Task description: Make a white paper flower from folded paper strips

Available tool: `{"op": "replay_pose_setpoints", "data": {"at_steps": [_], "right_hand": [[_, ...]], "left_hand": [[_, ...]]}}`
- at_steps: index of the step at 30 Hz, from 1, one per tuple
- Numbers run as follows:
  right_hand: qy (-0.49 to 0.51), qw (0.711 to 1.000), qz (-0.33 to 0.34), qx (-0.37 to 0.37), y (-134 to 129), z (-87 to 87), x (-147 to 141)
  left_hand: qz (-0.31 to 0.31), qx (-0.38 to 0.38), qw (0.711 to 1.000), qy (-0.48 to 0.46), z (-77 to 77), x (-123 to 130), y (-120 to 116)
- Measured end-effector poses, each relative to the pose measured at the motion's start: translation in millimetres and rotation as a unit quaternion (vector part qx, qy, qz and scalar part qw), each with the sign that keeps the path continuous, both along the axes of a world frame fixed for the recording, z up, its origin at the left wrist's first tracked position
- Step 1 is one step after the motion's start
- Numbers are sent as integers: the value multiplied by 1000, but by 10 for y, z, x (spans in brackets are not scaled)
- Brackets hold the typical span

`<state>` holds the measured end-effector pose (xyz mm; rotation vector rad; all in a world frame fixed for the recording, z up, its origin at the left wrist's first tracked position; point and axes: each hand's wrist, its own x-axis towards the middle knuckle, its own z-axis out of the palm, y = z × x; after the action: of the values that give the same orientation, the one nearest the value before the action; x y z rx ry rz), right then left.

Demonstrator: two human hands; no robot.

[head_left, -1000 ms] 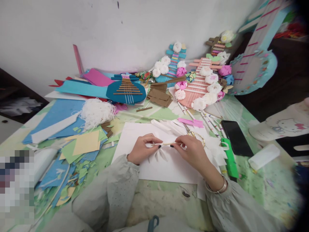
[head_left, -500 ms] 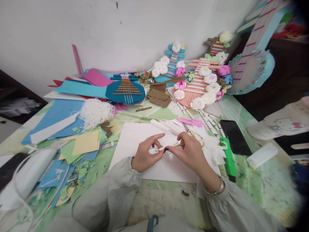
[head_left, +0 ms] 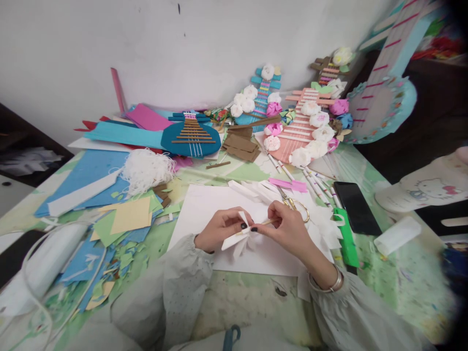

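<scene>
Over a white sheet of paper [head_left: 193, 207], my left hand [head_left: 223, 226] pinches a gathered white paper piece [head_left: 237, 240] whose petal-like flaps spread out below and above the fingertips. My right hand [head_left: 290, 229] meets it from the other side, thumb tip against the gathered point, fingers closed on a thin tan stick [head_left: 269, 222]. Most of the stick is hidden by the fingers. Just behind the right hand lie gold-handled scissors [head_left: 300, 208], partly covered. Folded white paper strips [head_left: 246, 191] rest at the sheet's far edge.
Crumpled white tissue [head_left: 321, 229], a green cutter [head_left: 344, 239] and a black phone [head_left: 356, 207] lie on the right. White string [head_left: 146, 170] and paper scraps [head_left: 129, 214] cover the left. Paper instruments with flowers [head_left: 310, 122] stand along the wall, with several markers [head_left: 317, 187] before them.
The white paper at the fingertips has turned and now fans out below my left hand. My left fingers have closed in around it; the right hand stays in nearly the same place.
</scene>
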<state>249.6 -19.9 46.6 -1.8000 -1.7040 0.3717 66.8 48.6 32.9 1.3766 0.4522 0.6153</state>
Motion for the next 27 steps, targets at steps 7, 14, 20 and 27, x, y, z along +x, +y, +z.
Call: {"op": "replay_pose_setpoints", "data": {"at_steps": [7,14,20,27], "right_hand": [[-30,998,-7,54,-5,-23,-2],[-25,995,-35,91,-18,-56,-28],[-16,994,-43,100,-25,-52,-40],[3,995,-32,96,-37,-27,-33]], "left_hand": [[56,-60,997,3,-63,29,-32],[71,-70,995,-7,-138,42,-61],[67,-95,993,-18,-115,43,-46],[16,-164,986,-5,-92,26,-29]]}}
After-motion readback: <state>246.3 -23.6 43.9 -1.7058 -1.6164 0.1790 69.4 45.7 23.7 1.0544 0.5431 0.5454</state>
